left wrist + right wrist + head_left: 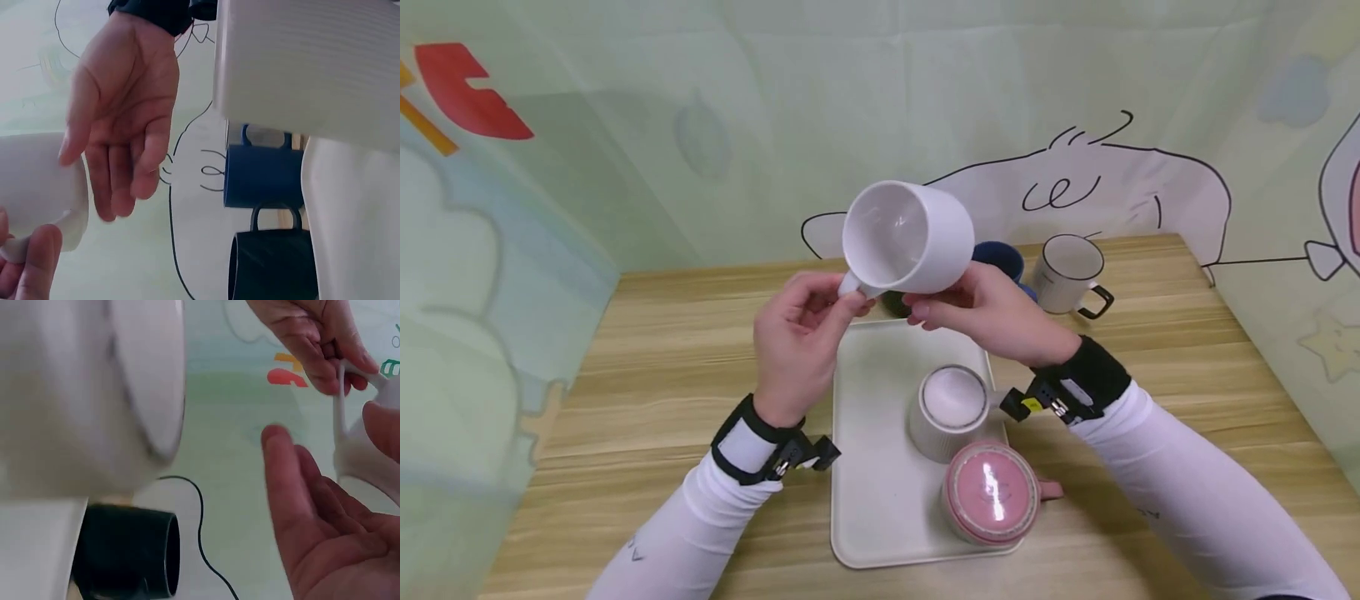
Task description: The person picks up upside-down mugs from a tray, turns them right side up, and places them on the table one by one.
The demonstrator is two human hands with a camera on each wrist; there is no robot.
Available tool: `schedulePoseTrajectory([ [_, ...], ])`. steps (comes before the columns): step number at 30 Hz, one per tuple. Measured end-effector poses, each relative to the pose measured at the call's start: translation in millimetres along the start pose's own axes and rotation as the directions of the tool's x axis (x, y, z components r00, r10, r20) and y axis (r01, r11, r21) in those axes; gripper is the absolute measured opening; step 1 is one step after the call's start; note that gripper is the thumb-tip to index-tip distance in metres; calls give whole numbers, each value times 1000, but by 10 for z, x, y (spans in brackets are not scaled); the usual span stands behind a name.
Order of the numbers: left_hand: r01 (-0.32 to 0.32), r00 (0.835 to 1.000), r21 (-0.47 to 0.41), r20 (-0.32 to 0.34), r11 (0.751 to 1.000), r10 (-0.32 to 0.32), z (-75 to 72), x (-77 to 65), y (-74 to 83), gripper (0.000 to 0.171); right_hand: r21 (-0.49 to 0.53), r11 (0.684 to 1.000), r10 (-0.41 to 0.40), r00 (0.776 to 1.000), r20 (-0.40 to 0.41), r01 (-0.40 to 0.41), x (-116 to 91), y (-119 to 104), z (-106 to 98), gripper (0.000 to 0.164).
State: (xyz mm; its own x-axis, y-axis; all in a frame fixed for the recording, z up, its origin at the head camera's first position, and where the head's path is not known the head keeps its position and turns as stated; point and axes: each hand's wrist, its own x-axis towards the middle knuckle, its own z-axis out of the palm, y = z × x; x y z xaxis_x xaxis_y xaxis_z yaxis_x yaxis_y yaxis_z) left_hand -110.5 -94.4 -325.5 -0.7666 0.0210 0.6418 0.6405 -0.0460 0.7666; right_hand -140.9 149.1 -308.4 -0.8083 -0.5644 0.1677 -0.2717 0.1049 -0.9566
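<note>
A plain white mug (943,242) is held up above the back of the tray, tilted on its side with its mouth facing left. My left hand (797,342) pinches the mug's handle between thumb and fingers. Beneath the mug's base end is my right hand (1007,321), its fingers extended and relaxed. In the left wrist view the right palm (128,94) shows, with the thumb right at the mug's wall. The right wrist view has the right hand (331,531) uncurled beside the mug, and the left fingers at the handle.
On the cream tray (872,475) a ribbed white mug (951,404) and a pink mug (992,496) stand upside down, handles rightward. Behind are a blue mug (1000,257), a black-rimmed white mug (1067,271) and a dark green mug (275,265). A printed cloth (820,100) hangs behind the wooden table.
</note>
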Motion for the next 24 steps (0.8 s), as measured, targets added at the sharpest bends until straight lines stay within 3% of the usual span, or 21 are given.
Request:
schedulePoseTrajectory([
  [6, -18, 999, 45, -50, 999, 21, -182, 20, -5, 21, -255, 967, -36, 999, -37, 26, -110, 9, -127, 45],
  [13, 18, 994, 106, -106, 994, -7, -401, 27, 22, 19, -543, 840, -58, 992, -116, -15, -379, 3, -292, 60],
  [24, 64, 992, 293, -127, 954, -27, -683, 37, -72, 19, -740, 672, -144, 982, -126, 3, -757, 64, -514, 75],
])
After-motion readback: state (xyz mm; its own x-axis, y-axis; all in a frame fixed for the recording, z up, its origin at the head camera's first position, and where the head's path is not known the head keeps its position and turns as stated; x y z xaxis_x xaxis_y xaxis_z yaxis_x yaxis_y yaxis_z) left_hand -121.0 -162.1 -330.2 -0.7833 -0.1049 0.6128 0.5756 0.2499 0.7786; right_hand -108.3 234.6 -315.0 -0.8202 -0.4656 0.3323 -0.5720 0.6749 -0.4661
